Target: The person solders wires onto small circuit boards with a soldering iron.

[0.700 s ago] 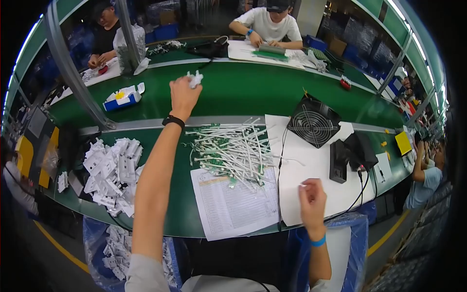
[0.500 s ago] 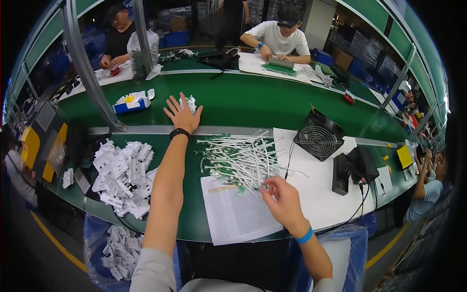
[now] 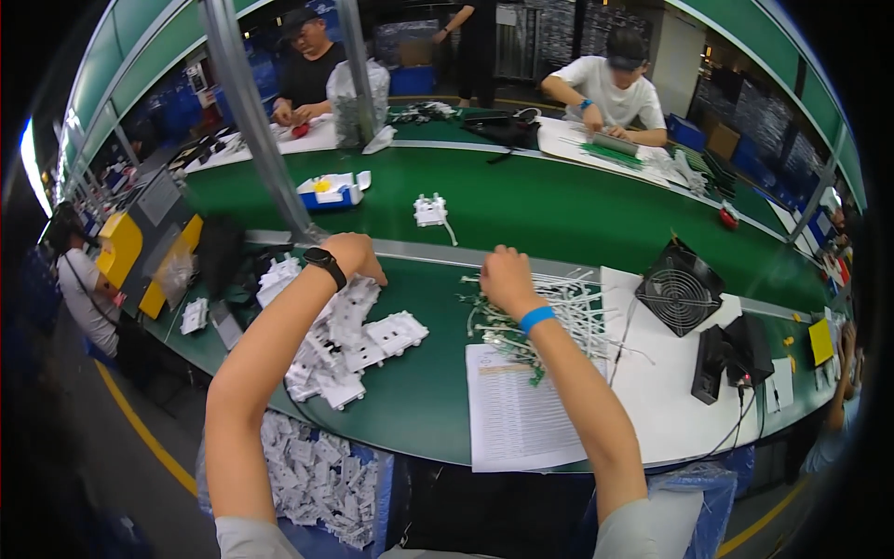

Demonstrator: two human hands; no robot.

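My left hand [image 3: 352, 255], with a black band at the wrist, is at the far edge of a heap of white plastic housings [image 3: 340, 340]. Its fingers are bent down and pressed together; their tips are partly hidden. A blue band circles the wrist of my right hand [image 3: 507, 281]. That hand reaches over a bundle of white cables [image 3: 568, 312] with small green circuit boards, its fingers curled closed at the bundle's left end. What they grip, if anything, is hidden. Beyond both hands, a white housing with a cable [image 3: 430, 211] lies on the green belt.
A printed sheet [image 3: 517, 410] lies below the cables. On the right stand a black fan [image 3: 678, 289] and a black device [image 3: 736, 349]. A blue box [image 3: 333, 190] sits on the belt beside a metal post [image 3: 256, 121]. A lined bin [image 3: 321, 475] holds more housings. Two people work across the belt.
My left hand has left the white housing on the belt and come back to the heap. My right hand has moved from beside the sheet onto the cables. The whole view has swung left.
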